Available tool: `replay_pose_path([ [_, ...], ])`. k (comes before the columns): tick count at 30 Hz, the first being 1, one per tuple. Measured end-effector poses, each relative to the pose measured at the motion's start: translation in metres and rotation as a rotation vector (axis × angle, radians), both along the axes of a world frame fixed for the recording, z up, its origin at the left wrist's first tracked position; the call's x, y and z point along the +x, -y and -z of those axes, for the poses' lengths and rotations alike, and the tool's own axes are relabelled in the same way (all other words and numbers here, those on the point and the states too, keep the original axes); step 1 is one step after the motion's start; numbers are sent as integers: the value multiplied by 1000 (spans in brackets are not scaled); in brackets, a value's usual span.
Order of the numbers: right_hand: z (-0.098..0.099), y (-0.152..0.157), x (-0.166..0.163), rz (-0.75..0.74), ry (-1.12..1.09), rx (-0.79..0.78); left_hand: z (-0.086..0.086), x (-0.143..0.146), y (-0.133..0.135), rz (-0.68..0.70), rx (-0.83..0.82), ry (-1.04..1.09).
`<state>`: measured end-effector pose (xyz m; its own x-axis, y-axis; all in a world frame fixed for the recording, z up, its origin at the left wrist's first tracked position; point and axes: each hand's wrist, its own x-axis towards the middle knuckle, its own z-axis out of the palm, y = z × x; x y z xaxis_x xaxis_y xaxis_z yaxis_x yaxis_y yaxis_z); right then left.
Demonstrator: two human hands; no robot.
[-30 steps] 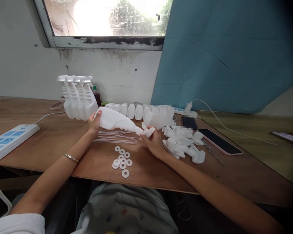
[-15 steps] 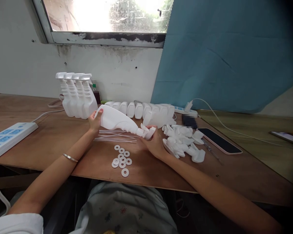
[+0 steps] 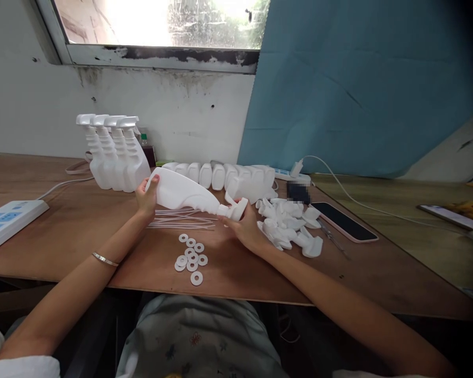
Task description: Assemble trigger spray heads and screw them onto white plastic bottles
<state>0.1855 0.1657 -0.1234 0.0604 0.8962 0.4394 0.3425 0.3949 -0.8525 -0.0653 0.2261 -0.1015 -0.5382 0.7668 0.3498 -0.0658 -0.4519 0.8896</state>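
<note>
A white plastic spray bottle (image 3: 183,191) lies tilted in the air above the table, its base to the left and its neck to the right. My left hand (image 3: 146,197) is closed round the base end, thumb on the near face. At the neck, my right hand (image 3: 244,224) grips the white trigger spray head (image 3: 236,209); whether it is fully seated on the neck I cannot tell. Below the bottle lie several thin white tubes (image 3: 177,220). Nearer the table edge is a loose cluster of white ring washers (image 3: 192,257).
Several spray bottles with heads (image 3: 118,152) stand at the back left. Bottles lying down (image 3: 218,177) line the back. Loose spray heads (image 3: 289,223) are heaped right, by a phone (image 3: 345,221) and a thin screwdriver-like tool (image 3: 335,240). A power strip (image 3: 13,223) sits left.
My right hand has turned a little on the spray head, whose trigger now points differently. The bottle stays between both hands. The whole view has shifted slightly.
</note>
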Motion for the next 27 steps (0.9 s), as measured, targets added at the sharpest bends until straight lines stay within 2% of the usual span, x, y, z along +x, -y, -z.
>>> replay_pose_path([
  [5,-1,0,-1,-83,-71,-109,0,0,0,6,17,-4],
  [12,0,-1,2,-87,-29,-101,-2,0,3,2,24,-18],
  [18,-6,0,-2,-243,-311,-241,-7,2,8,-27,153,-33],
  [27,0,-5,-5,-261,-464,-312,-10,2,9,-90,168,-76],
])
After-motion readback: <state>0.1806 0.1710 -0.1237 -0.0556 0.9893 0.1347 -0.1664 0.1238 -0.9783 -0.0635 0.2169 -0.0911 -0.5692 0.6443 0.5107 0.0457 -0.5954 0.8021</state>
